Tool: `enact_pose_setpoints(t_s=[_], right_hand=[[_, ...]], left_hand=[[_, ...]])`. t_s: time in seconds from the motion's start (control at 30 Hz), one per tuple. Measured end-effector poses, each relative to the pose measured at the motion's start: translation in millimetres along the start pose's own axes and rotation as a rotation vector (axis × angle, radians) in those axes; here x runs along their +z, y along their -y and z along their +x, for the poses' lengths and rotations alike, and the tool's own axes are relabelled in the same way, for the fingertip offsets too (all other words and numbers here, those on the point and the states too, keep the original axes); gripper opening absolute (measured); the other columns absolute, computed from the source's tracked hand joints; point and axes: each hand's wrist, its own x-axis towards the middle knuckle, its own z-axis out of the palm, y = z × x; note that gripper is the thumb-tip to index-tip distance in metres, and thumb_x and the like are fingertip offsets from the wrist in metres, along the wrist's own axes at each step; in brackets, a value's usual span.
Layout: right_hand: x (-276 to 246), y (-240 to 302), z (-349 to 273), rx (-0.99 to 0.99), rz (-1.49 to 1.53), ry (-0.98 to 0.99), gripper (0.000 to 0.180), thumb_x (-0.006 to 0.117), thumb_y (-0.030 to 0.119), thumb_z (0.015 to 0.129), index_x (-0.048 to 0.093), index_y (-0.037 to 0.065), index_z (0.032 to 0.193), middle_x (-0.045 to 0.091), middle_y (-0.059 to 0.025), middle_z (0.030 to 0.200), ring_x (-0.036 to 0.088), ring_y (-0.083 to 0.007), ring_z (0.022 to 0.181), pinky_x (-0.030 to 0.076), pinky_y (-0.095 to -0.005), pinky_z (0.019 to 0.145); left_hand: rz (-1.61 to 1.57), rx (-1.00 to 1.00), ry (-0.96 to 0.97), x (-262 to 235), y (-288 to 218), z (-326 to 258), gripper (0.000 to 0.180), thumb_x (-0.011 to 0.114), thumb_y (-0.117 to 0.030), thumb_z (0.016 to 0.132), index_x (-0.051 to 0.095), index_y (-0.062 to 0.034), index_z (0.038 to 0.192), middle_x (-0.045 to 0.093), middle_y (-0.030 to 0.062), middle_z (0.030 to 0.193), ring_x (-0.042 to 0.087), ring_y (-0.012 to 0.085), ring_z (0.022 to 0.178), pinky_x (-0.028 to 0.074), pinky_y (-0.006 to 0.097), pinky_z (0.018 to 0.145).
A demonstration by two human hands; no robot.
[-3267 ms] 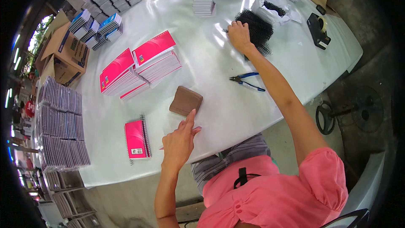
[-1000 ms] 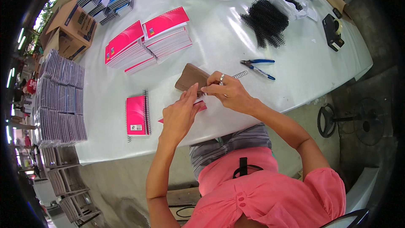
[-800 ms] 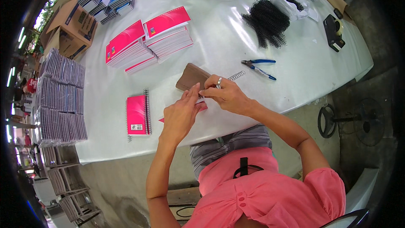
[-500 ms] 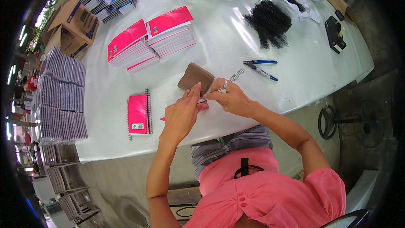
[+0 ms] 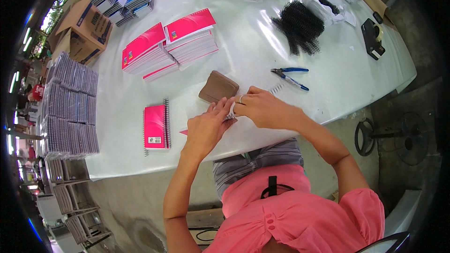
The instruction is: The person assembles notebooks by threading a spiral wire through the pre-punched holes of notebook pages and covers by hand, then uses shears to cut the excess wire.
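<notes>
At the near edge of the table my left hand (image 5: 207, 125) is closed on a small notebook, mostly hidden beneath it; only a pink corner (image 5: 183, 132) and part of the page edge show. My right hand (image 5: 265, 107) meets it there, fingers pinched on a dark wire spiral coil (image 5: 276, 89) whose free end sticks out beyond the knuckles. A few loops also show at the notebook's edge between the hands. Just past my fingertips lies a brown block (image 5: 218, 86). Blue-handled pliers (image 5: 291, 77) rest to the right, jaws pointing left.
Left of my hands lie pink spiral notebooks (image 5: 156, 125). Farther back are stacks of pink-covered booklets (image 5: 191, 30), a pile of black coils (image 5: 300, 26) and a tape dispenser (image 5: 372, 40). Wrapped notebook stacks (image 5: 70, 107) and a cardboard box (image 5: 84, 28) line the left side.
My right hand has shifted slightly right and turned over the notebook's edge, with less of the coil showing beyond it. My left fingers have moved a little toward the right hand.
</notes>
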Motion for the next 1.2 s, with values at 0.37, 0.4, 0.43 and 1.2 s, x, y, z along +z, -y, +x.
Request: enact_pose_setpoints(t_s=[0.37, 0.4, 0.43, 1.2], right_hand=[[-12.6, -94.5, 84.2, -0.27, 0.005, 0.213, 0.044, 0.077, 0.024, 0.075, 0.061, 0.017, 0.116, 0.064, -0.0126, 0.114, 0.06, -0.027, 0.111, 0.04, -0.0386, 0.104], [-30.6, -98.1, 83.9, -0.088, 0.274, 0.417, 0.05, 0.076, 0.03, 0.077, 0.06, 0.016, 0.122, 0.063, -0.0107, 0.117, 0.059, -0.0253, 0.112, 0.042, -0.0369, 0.1], [-41.7, -101.5, 77.1, 0.116, 0.536, 0.61, 0.056, 0.075, 0.037, 0.08, 0.059, 0.015, 0.128, 0.062, -0.0088, 0.12, 0.057, -0.0236, 0.114, 0.044, -0.0351, 0.097], [-8.0, -88.6, 50.8, -0.127, 1.116, 0.539, 0.061, 0.062, 0.049, 0.087, 0.06, 0.004, 0.129, 0.064, -0.0105, 0.119, 0.056, -0.0214, 0.111, 0.04, -0.0351, 0.099]], left_hand=[[0.177, -0.132, -0.063, -13.0, 1.0, -11.4, 0.087, 0.066, -0.046, 0.082, 0.022, -0.0216, 0.153, 0.064, 0.0143, 0.118, 0.065, 0.0351, 0.097, 0.054, 0.043, 0.072], [0.173, -0.157, -0.065, -10.0, 6.2, -15.0, 0.087, 0.066, -0.046, 0.082, 0.022, -0.0216, 0.153, 0.064, 0.0143, 0.118, 0.065, 0.0351, 0.097, 0.054, 0.043, 0.072], [0.15, -0.164, -0.049, -8.6, 8.7, -14.3, 0.09, 0.067, -0.047, 0.082, 0.019, -0.0212, 0.153, 0.065, 0.0144, 0.117, 0.064, 0.0359, 0.099, 0.054, 0.043, 0.073], [0.136, -0.088, -0.148, -6.7, 15.0, -16.3, 0.096, 0.067, -0.054, 0.076, 0.021, -0.0212, 0.153, 0.065, 0.0157, 0.116, 0.066, 0.0377, 0.099, 0.055, 0.042, 0.072]])
